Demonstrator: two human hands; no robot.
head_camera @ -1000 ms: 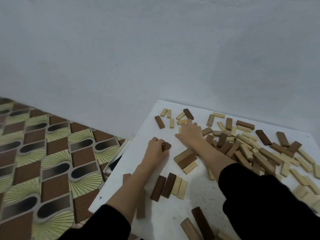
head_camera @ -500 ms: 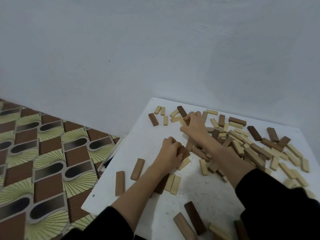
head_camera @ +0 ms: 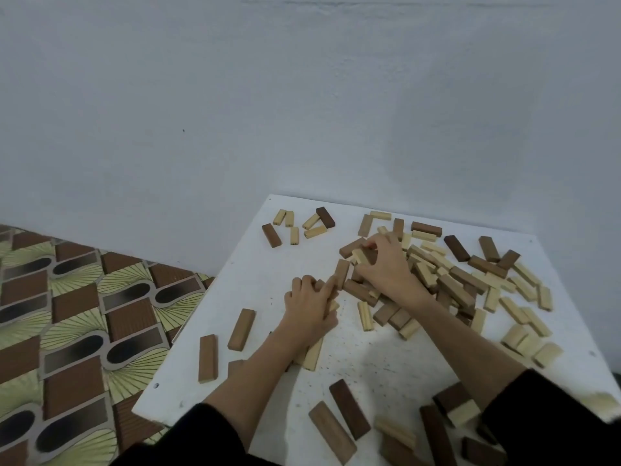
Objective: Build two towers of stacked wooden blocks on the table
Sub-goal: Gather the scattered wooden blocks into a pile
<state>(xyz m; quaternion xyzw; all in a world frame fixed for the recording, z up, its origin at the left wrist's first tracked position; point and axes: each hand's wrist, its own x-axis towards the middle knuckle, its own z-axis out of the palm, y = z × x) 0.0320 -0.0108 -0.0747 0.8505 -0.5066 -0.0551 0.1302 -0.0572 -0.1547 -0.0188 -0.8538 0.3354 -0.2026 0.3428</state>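
On white table (head_camera: 235, 290) | left hand (head_camera: 311, 306) grips brown block (head_camera: 341, 274) | right hand (head_camera: 386, 267) clutches blocks (head_camera: 361, 255) atop pile (head_camera: 470, 280)

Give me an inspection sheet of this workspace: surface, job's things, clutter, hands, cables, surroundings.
Surface: white table, speckled with dark flecks.
Job's things: wooden blocks, light and dark, lying scattered and heaped; no tower standing.
Clutter: nothing seen.
Hands: left hand curled round a block; right hand gripping blocks on the heap.
Cables: nothing seen.
Surroundings: plain pale wall behind; patterned floor left of the table.
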